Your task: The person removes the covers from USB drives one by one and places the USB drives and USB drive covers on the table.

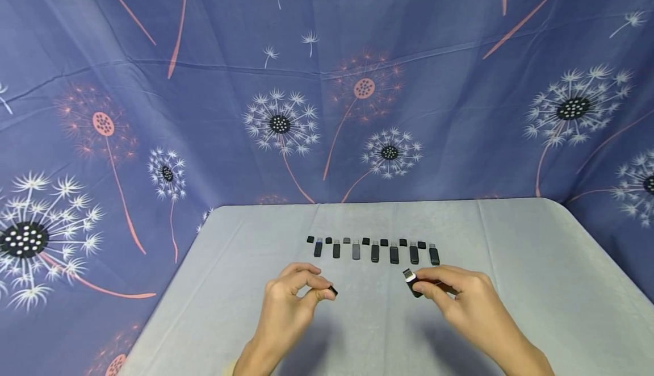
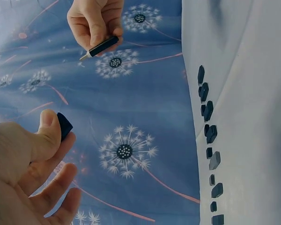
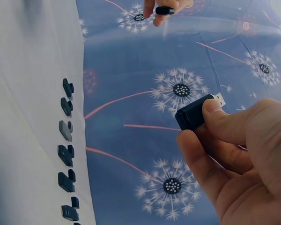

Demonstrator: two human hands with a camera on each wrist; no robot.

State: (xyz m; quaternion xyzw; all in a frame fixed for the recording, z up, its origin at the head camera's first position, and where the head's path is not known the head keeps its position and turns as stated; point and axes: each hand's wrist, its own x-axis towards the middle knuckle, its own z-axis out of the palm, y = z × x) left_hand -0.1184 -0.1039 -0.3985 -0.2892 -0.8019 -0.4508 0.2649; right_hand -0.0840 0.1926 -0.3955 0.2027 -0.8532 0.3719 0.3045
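Between its thumb and fingertips my left hand (image 1: 293, 302) pinches a small black cap (image 2: 64, 126), held above the table. To the right, my right hand (image 1: 467, 296) grips a black USB stick (image 3: 195, 114) by its body; the bare metal plug sticks out and points up and away in the head view. The two hands are well apart, and cap and stick do not touch. Beyond them lies a row of uncapped USB sticks, among them a grey one (image 1: 356, 250) and a black one at the right end (image 1: 434, 254). Small caps (image 1: 384, 242) lie beside their plugs.
A pale cloth covers the table (image 1: 245, 262), whose far edge meets a blue dandelion-print curtain (image 1: 449, 154). The curtain also hangs along the left and right sides. Shadows of both hands fall on the cloth near the front.
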